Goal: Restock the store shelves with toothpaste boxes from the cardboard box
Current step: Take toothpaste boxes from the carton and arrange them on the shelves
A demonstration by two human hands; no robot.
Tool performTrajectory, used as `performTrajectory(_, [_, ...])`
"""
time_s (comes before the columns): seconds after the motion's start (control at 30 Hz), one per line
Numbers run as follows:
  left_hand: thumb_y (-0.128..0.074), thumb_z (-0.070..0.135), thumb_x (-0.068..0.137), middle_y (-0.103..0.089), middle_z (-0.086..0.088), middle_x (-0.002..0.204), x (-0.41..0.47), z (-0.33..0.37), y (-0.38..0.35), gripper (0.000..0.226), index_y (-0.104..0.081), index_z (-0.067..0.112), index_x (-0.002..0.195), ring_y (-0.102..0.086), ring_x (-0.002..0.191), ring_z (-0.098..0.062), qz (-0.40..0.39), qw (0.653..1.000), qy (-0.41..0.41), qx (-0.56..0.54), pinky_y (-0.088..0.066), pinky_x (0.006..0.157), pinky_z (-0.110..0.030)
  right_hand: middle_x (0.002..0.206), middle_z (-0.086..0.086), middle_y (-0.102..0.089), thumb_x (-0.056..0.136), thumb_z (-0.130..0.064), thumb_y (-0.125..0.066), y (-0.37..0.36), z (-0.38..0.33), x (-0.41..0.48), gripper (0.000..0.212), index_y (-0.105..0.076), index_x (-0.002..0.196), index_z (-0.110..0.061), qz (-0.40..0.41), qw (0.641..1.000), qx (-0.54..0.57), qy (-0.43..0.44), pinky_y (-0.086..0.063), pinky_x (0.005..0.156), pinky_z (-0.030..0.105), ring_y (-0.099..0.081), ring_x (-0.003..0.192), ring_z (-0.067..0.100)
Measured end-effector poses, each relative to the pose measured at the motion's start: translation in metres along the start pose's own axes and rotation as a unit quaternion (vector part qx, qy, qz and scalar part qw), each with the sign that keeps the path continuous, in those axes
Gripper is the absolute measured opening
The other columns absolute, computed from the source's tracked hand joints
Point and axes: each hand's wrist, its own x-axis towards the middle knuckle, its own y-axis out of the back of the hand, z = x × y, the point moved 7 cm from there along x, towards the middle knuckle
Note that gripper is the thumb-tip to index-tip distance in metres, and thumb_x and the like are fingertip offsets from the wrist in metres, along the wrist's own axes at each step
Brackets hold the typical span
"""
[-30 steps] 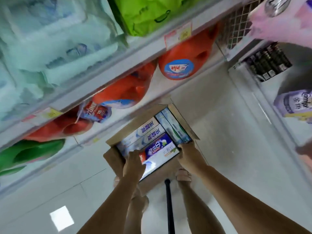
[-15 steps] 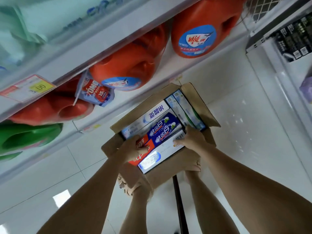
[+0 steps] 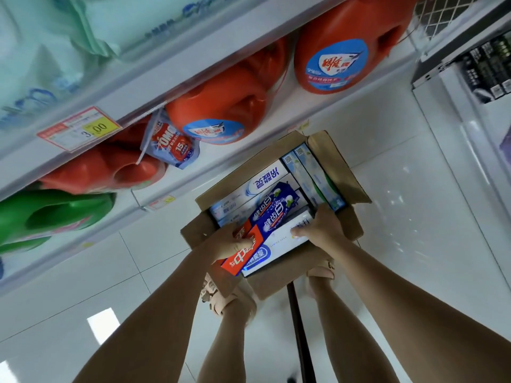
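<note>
An open cardboard box stands on the floor by my feet, filled with several toothpaste boxes. My left hand grips the red end of a red-and-blue toothpaste box, which lies tilted above the rest. My right hand reaches into the carton's right side, its fingers curled onto a white toothpaste box under the blue one. More white and pale green toothpaste boxes lie packed behind.
White store shelves run along the left with orange detergent jugs, a green jug and a price tag. Another shelf unit stands at the right. White tiled floor surrounds the carton; a dark pole stands between my legs.
The view has dropped closer to the carton. My left hand has taken hold of the red-and-blue box and raised its red end; my right hand has slid onto the white box.
</note>
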Motion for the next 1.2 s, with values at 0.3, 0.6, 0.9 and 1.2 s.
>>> performTrajectory(0.3, [-0.071,0.022,0.082,-0.066,-0.006,0.102,-0.101,0.003,0.016,0.025,-0.054,0.023,0.099,-0.064,0.085,-0.020,0.118,0.986,0.013,-0.120,-0.050,0.082,-0.033,0.109,0.003,-0.066,0.061,-0.029,-0.087,0.028,-0.004,-0.075,0.065,-0.055,0.115,-0.014,-0.089,0.989,0.121,0.012,-0.052,0.058,0.021,-0.064,0.092,0.017])
performTrajectory(0.6, [-0.074,0.040,0.040,-0.071,-0.011,0.092,-0.256,0.017,0.033,0.073,-0.059,0.015,0.108,-0.069,0.077,-0.024,0.165,0.918,-0.010,-0.360,-0.051,0.067,-0.029,0.084,0.002,-0.072,0.053,-0.043,-0.077,0.178,-0.036,-0.189,0.053,-0.070,0.096,-0.013,-0.058,0.970,0.203,0.120,-0.045,0.049,0.009,-0.068,0.063,0.003])
performTrajectory(0.9, [-0.077,0.037,0.044,-0.070,-0.014,0.090,-0.411,0.041,0.064,0.075,-0.061,0.013,0.114,-0.062,0.077,-0.023,0.169,0.903,-0.129,-0.374,-0.047,0.068,-0.028,0.097,0.018,-0.071,0.060,-0.021,-0.089,0.293,-0.079,-0.312,0.047,-0.062,0.096,-0.006,-0.143,0.874,0.422,0.196,-0.056,0.050,0.025,-0.070,0.062,0.015])
performTrajectory(1.2, [-0.095,0.024,0.035,-0.064,-0.033,0.105,-0.574,0.075,0.106,0.082,-0.068,0.001,0.109,-0.066,0.079,-0.029,0.168,0.859,-0.332,-0.352,-0.053,0.067,-0.030,0.108,0.023,-0.068,0.026,-0.031,-0.098,0.352,-0.173,-0.453,0.104,-0.059,0.118,-0.002,-0.236,0.797,0.408,0.377,-0.057,0.075,0.047,-0.067,0.097,0.036])
